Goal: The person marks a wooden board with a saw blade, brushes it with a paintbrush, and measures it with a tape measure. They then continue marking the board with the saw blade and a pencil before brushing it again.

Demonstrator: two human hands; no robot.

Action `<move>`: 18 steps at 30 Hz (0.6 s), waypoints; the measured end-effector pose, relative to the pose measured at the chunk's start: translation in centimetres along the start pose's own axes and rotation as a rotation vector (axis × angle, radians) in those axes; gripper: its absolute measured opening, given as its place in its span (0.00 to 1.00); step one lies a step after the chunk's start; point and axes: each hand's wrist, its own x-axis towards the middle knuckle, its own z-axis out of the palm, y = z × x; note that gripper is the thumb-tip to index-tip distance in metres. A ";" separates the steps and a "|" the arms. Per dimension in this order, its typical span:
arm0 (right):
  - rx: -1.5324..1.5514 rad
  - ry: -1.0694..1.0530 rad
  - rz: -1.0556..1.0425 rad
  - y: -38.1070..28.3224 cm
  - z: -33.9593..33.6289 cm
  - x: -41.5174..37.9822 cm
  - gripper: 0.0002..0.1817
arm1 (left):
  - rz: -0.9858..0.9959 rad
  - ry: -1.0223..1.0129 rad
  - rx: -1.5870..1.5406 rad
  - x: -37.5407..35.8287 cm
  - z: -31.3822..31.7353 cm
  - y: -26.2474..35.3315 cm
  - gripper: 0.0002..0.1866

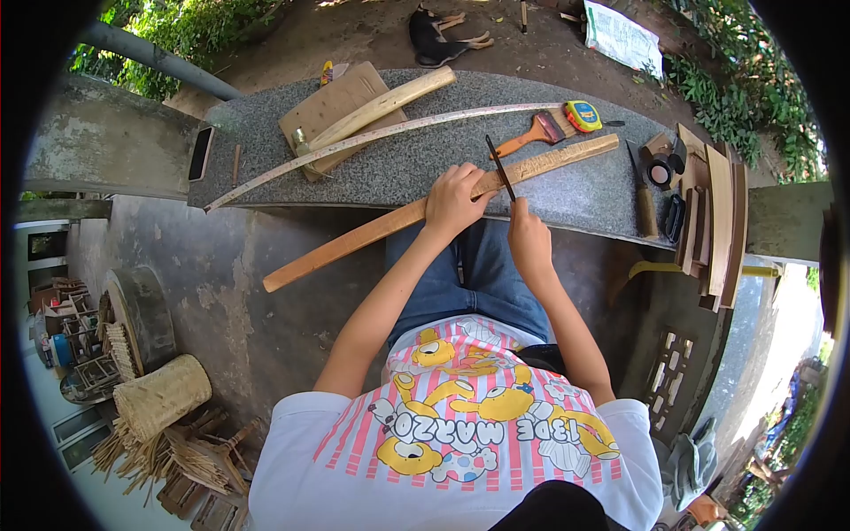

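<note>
A long wooden strip (354,237) lies slantwise over the near edge of the grey stone tabletop (390,181), its left end sticking out past the edge. My left hand (455,202) is closed around the strip near its middle. In my right hand (529,237) is the handle end of a thin dark tool (500,166), perhaps a file, which crosses the strip just right of my left hand. Behind the strip are a brush (529,134) with an orange handle and a yellow tape measure (583,116) with its tape (381,134) pulled out far to the left.
A hammer (376,108) rests on a brown board (305,115). A phone (202,153) lies at the left end. On the right are a knife (647,208), a round black object (661,170) and stacked wood strips (719,221). A dog (434,40) lies beyond the table.
</note>
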 end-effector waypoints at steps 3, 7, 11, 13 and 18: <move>-0.056 -0.021 0.002 -0.5 -1.7 -1.7 0.06 | -0.022 0.022 0.006 0.3 0.0 0.0 0.18; -0.090 -0.064 0.048 0.2 -2.9 -6.6 0.04 | -0.010 0.045 0.013 0.1 0.1 0.1 0.18; -0.005 0.017 0.039 -0.5 -0.8 -3.5 0.07 | -0.001 0.037 0.002 0.3 -0.1 0.1 0.18; -0.023 0.036 -0.004 -0.5 -0.2 -1.2 0.08 | -0.012 0.026 0.008 0.3 -0.1 0.0 0.18; -0.096 -0.085 0.005 -1.0 -2.0 -0.1 0.04 | -0.010 0.043 -0.001 0.1 -0.3 0.2 0.19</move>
